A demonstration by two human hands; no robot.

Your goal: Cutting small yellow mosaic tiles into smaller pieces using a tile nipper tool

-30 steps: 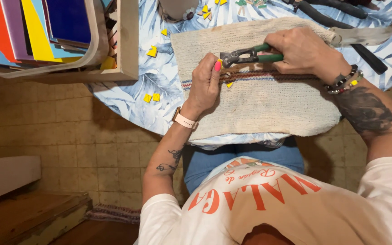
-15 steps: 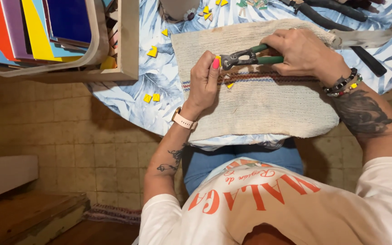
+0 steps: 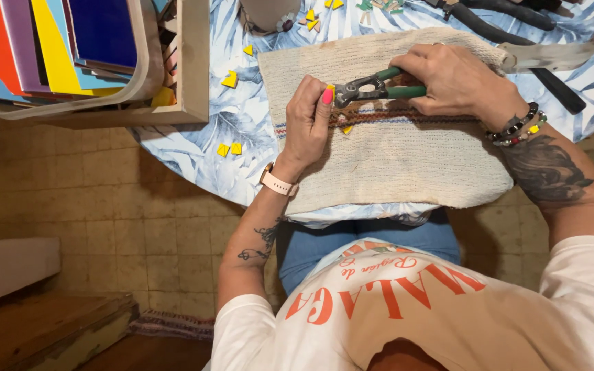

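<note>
My right hand (image 3: 456,82) grips the green handles of a pair of tile nippers (image 3: 371,88) over a beige woven cloth (image 3: 393,151). The nippers' metal jaws point left toward my left hand (image 3: 309,120). That hand pinches a small piece at the jaws, mostly hidden by the fingers. A small yellow chip (image 3: 346,129) lies on the cloth just below the jaws.
A round table with a blue leaf-print cover (image 3: 228,137) carries scattered yellow tile bits (image 3: 229,148). A wooden crate (image 3: 194,62) at upper left holds coloured sheets (image 3: 49,41). Dark tools (image 3: 510,34) lie at the far right. Tiled floor (image 3: 91,206) shows to the left.
Both hands and the nippers stay in nearly the same place over the cloth; only a slight shift of the fingers at the jaws.
</note>
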